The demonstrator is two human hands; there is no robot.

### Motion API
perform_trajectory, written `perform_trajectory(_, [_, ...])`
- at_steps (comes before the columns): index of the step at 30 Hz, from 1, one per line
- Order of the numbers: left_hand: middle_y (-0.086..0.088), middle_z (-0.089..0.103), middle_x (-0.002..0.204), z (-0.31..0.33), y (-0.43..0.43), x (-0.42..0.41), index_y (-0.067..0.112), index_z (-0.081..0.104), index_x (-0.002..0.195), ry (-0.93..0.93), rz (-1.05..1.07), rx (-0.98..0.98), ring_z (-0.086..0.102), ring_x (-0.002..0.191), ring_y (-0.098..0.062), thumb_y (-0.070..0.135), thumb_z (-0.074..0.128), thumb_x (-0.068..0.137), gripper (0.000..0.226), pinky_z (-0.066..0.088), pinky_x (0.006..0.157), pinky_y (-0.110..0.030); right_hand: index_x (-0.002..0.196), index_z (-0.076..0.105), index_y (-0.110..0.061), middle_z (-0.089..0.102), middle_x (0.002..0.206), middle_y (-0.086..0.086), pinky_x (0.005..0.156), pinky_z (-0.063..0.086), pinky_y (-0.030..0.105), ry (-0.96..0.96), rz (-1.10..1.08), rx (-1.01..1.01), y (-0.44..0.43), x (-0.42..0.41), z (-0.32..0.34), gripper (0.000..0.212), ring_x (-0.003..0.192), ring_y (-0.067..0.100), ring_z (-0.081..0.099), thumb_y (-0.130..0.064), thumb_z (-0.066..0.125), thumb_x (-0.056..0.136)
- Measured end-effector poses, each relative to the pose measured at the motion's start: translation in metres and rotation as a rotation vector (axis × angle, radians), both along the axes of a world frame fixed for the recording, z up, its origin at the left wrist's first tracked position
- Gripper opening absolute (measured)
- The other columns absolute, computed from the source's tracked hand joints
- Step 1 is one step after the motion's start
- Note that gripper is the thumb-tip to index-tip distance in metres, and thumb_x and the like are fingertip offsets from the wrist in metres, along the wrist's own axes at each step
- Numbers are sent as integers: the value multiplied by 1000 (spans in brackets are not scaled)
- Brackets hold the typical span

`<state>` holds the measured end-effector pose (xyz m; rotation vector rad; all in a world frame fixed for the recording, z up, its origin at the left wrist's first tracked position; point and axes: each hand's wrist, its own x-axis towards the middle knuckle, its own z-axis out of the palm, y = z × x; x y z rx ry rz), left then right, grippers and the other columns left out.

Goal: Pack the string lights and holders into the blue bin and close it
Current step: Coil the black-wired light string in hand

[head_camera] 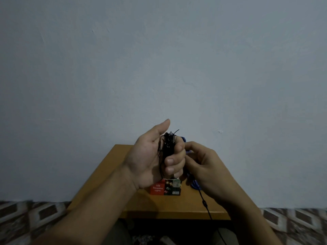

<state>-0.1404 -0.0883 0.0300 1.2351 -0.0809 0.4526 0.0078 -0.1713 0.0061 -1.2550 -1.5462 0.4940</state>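
My left hand (155, 156) is raised above the table, palm toward me, with its fingers curled round a black bundle of string lights (168, 145); the thumb sticks up. My right hand (203, 163) sits just to the right, fingers curled and pinching the black cord at the bundle's side. From there a loose length of cord (206, 204) hangs down over the table's front edge. A blue object, likely the blue bin (194, 184), shows only in slivers behind my right hand. The red "LED Decorative Lights" box (165, 188) stands on the table below my hands.
A small wooden table (159, 207) stands against a plain grey wall. Patterned brown and white floor tiles lie at both sides. My legs are under the table's front edge.
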Motion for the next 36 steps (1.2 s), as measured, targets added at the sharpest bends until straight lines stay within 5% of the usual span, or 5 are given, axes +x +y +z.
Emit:
perform_trajectory(6, [-14,65,78,-2,1,-2,-2,68,106,-61,12,-82,64,71,-27,54,42,95,63,53,72,-37,85,66,-21,71,78,4,56,52,29,-74,26,-8,1,-4,-5,27,63,19,65,-26,47,104])
perform_trajectory(13, [-25,67,115,-3,-2,1,-9,50,135,-121,16,-128,68,99,-36,52,43,95,73,53,94,-45,86,65,-6,69,74,12,53,46,25,-63,63,-71,4,-4,-10,28,54,14,55,-21,51,104])
perform_trajectory(18, [-25,64,127,0,-3,2,-6,41,142,-144,124,-172,65,111,-36,50,39,96,73,45,106,-46,75,59,-6,54,57,-3,48,35,19,-108,31,-89,4,-4,-11,34,48,5,43,-21,50,104])
perform_trajectory(29, [-20,63,133,0,-7,0,-3,50,137,-295,307,-326,61,124,-33,54,35,96,73,46,108,-43,90,68,-17,61,57,-18,49,38,9,-155,17,-135,2,-5,-5,24,50,-5,53,-24,50,104])
perform_trajectory(36, [-10,54,146,3,-9,0,8,15,158,-236,478,-261,39,143,-24,54,46,85,91,34,111,-37,88,64,-7,59,53,-18,47,38,9,-92,7,-156,2,-6,-5,28,48,-6,54,-30,54,101])
